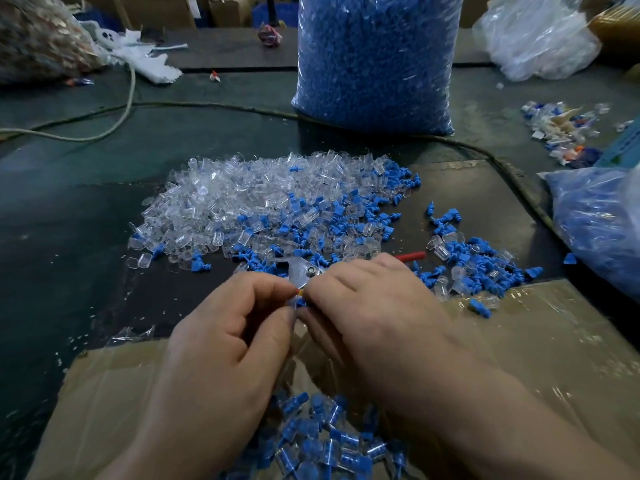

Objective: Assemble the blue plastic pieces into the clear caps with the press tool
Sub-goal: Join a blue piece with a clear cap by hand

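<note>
In front of the one tall bag of blue pieces (377,60), with the uncountable heap of clear caps (221,199) between, your two hands meet: your left hand (235,337) pinches one half-hidden blue piece (300,301), and your right hand (367,306) curls round the single, mostly covered press tool (298,271).

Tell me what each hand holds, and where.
Left hand pinches a small blue piece at its fingertips; exact spot unclear. Right hand grips the press tool by its handles, metal head poking out.
</note>
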`<state>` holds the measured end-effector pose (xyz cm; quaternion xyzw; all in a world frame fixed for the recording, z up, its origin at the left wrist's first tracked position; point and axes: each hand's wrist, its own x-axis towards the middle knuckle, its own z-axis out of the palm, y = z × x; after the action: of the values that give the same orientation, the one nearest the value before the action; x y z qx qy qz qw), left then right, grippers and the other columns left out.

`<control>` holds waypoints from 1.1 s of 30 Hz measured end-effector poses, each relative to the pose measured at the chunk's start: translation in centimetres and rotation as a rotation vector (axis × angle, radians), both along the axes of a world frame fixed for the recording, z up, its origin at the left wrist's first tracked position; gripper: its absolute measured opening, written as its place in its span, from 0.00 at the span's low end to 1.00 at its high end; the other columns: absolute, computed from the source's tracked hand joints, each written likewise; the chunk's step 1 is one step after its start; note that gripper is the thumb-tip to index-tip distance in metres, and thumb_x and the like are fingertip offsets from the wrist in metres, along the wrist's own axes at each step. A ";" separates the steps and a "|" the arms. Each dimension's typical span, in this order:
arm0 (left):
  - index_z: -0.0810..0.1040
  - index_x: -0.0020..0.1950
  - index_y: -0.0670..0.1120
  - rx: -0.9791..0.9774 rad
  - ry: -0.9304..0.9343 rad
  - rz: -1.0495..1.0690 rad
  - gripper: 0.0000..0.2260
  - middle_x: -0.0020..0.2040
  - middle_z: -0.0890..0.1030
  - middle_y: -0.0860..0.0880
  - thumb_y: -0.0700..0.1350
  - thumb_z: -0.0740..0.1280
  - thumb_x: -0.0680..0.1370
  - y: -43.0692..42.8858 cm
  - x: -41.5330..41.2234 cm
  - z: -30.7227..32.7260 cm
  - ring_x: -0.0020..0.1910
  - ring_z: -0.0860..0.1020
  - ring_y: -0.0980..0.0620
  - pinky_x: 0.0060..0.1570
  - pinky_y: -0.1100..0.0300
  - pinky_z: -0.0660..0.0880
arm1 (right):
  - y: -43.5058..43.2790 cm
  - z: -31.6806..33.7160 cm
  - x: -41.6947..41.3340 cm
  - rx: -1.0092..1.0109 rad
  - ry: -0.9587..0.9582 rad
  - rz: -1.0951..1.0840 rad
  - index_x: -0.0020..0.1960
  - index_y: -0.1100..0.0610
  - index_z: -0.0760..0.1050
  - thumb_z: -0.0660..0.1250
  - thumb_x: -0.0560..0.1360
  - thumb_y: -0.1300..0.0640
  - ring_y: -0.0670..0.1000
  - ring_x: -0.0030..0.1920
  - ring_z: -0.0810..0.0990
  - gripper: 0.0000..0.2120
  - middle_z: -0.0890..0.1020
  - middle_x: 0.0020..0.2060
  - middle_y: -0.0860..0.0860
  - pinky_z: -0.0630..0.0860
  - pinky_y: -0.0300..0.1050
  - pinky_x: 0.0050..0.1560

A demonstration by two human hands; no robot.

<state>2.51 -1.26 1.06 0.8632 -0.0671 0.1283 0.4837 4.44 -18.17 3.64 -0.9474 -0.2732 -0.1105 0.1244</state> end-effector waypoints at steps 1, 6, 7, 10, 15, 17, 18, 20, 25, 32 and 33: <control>0.79 0.50 0.64 0.007 -0.018 0.001 0.07 0.37 0.83 0.61 0.57 0.65 0.74 0.1 -0.1 0.2 0.34 0.80 0.62 0.32 0.73 0.74 | -0.1 0.0 0.0 0.002 0.003 -0.004 0.49 0.53 0.76 0.58 0.79 0.50 0.52 0.40 0.76 0.10 0.78 0.40 0.48 0.68 0.48 0.45; 0.79 0.44 0.57 -0.107 0.130 0.023 0.16 0.32 0.81 0.55 0.66 0.61 0.72 0.3 0.2 1.1 0.28 0.76 0.58 0.29 0.70 0.72 | 0.2 -0.2 -0.3 0.114 -0.063 0.032 0.47 0.56 0.77 0.56 0.80 0.53 0.53 0.39 0.74 0.12 0.77 0.39 0.50 0.70 0.51 0.43; 0.78 0.41 0.53 -0.116 0.173 -0.010 0.19 0.29 0.78 0.53 0.66 0.59 0.70 0.3 0.3 1.1 0.26 0.73 0.58 0.27 0.68 0.71 | 0.3 -0.2 -0.3 0.131 -0.088 0.046 0.47 0.56 0.77 0.55 0.80 0.53 0.53 0.39 0.74 0.14 0.77 0.38 0.51 0.70 0.52 0.42; 0.75 0.38 0.48 -0.147 0.245 -0.099 0.24 0.27 0.72 0.53 0.68 0.60 0.77 0.6 0.4 1.1 0.26 0.70 0.58 0.25 0.65 0.68 | 0.7 -0.2 -0.5 0.157 -0.135 0.071 0.44 0.57 0.76 0.56 0.80 0.54 0.53 0.38 0.71 0.13 0.75 0.37 0.51 0.69 0.52 0.41; 0.75 0.39 0.49 -0.173 0.162 -0.202 0.20 0.27 0.71 0.52 0.66 0.61 0.73 1.1 0.4 1.2 0.25 0.67 0.60 0.24 0.66 0.65 | 1.0 0.1 -1.1 0.305 0.021 0.029 0.37 0.52 0.64 0.55 0.79 0.49 0.48 0.34 0.66 0.13 0.68 0.32 0.44 0.68 0.50 0.35; 0.75 0.38 0.51 -0.185 0.164 -0.210 0.20 0.27 0.71 0.53 0.66 0.60 0.73 0.9 0.4 1.2 0.25 0.68 0.59 0.23 0.66 0.65 | 0.9 0.0 -1.2 0.335 0.085 0.018 0.37 0.51 0.64 0.53 0.79 0.47 0.46 0.33 0.66 0.13 0.68 0.31 0.43 0.68 0.50 0.33; 0.75 0.37 0.52 -0.181 0.171 -0.206 0.20 0.27 0.71 0.53 0.67 0.60 0.72 0.9 0.4 1.2 0.25 0.68 0.59 0.24 0.66 0.65 | 0.8 0.0 -1.2 0.323 0.066 0.019 0.37 0.51 0.65 0.54 0.78 0.48 0.47 0.33 0.67 0.13 0.69 0.31 0.44 0.68 0.50 0.33; 0.75 0.37 0.52 -0.150 0.179 -0.175 0.21 0.26 0.71 0.55 0.69 0.59 0.71 0.8 0.5 1.0 0.25 0.68 0.61 0.24 0.66 0.66 | 0.8 -0.2 -1.0 0.281 -0.011 0.026 0.38 0.54 0.69 0.57 0.78 0.51 0.49 0.34 0.67 0.13 0.71 0.31 0.47 0.67 0.50 0.35; 0.80 0.47 0.60 -0.154 0.139 -0.061 0.18 0.33 0.81 0.54 0.69 0.60 0.69 0.6 0.3 0.8 0.30 0.78 0.58 0.31 0.57 0.77 | 0.1 -0.6 -0.3 0.206 -0.191 0.070 0.37 0.57 0.73 0.58 0.78 0.52 0.54 0.33 0.69 0.14 0.73 0.31 0.52 0.69 0.53 0.36; 0.80 0.43 0.57 -0.040 0.183 -0.066 0.03 0.31 0.83 0.53 0.53 0.71 0.77 0.4 0.2 0.8 0.27 0.80 0.55 0.27 0.61 0.77 | -0.3 -0.2 0.0 -0.040 -0.133 0.083 0.41 0.55 0.76 0.54 0.79 0.47 0.53 0.37 0.72 0.18 0.76 0.35 0.50 0.70 0.50 0.40; 0.81 0.41 0.56 -0.098 0.218 -0.063 0.06 0.31 0.84 0.51 0.48 0.70 0.78 0.4 0.3 0.6 0.27 0.80 0.55 0.26 0.64 0.76 | -0.3 -0.2 0.0 -0.041 -0.087 0.081 0.43 0.54 0.76 0.53 0.79 0.46 0.52 0.39 0.72 0.18 0.76 0.36 0.49 0.71 0.51 0.42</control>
<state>2.83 -0.91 1.66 0.8449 -0.0350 0.0214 0.5334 4.44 -18.49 3.43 -0.9322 -0.3188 -0.1407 0.0976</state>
